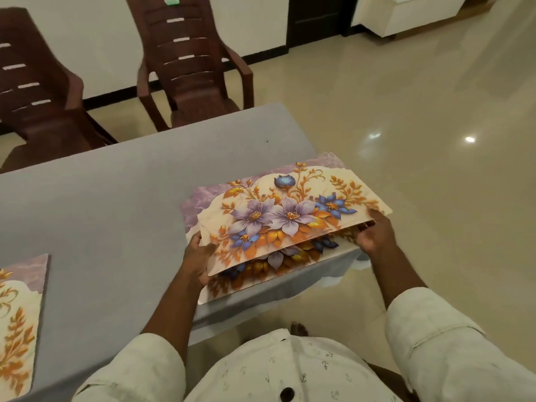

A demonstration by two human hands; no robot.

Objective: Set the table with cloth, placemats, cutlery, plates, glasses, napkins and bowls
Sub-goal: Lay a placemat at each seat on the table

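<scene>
- Now the person stands at the right end of the table point(95, 198), which is covered with a grey cloth point(130, 181)
- Both hands lift the top placemat point(278, 219) from a stack of placemats point(249, 281) at the near right corner of the table; its near edge is raised, its far edge stays low
- The left hand point(200, 256) grasps the left end of the top placemat, with the thumb on top and the fingers under
- The right hand point(374, 233) grasps the right end of it, fingers curled around the edge
- Another placemat point(17, 320) lies flat near the near edge of the table, far to the left
- Two brown chairs point(188, 62) stand behind the far edge of the table, on a shiny floor point(406, 140)
</scene>
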